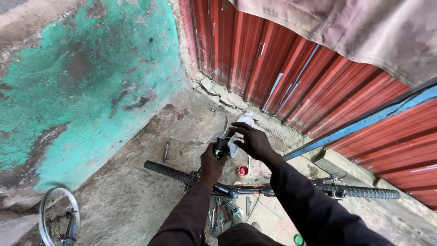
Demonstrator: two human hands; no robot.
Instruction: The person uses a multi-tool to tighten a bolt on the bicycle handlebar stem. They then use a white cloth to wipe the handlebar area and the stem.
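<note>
The left hand (211, 159) grips a brake lever (222, 141) tight, steadying it upright. The right hand (252, 141) pinches a white rag (241, 123) against it, above the bicycle (273, 189).

Soft, even daylight all round, no hard sun. Shadows are faint, just a dim patch on the ground (136, 200) beneath the handlebar (282, 189). The turquoise wall (77, 91) reads bright and flat, with no glare on it. The red sheeting (291, 77) catches pale streaks of sheen along its ribs. Wide lens here: the sheeting leans and the wall bows towards the edges. Centre is sharp; the white rag (239, 132) is nearly blown out. Dark sleeves (309, 209) lose detail, and the wheel (59, 223) at the corner looks soft.
</note>
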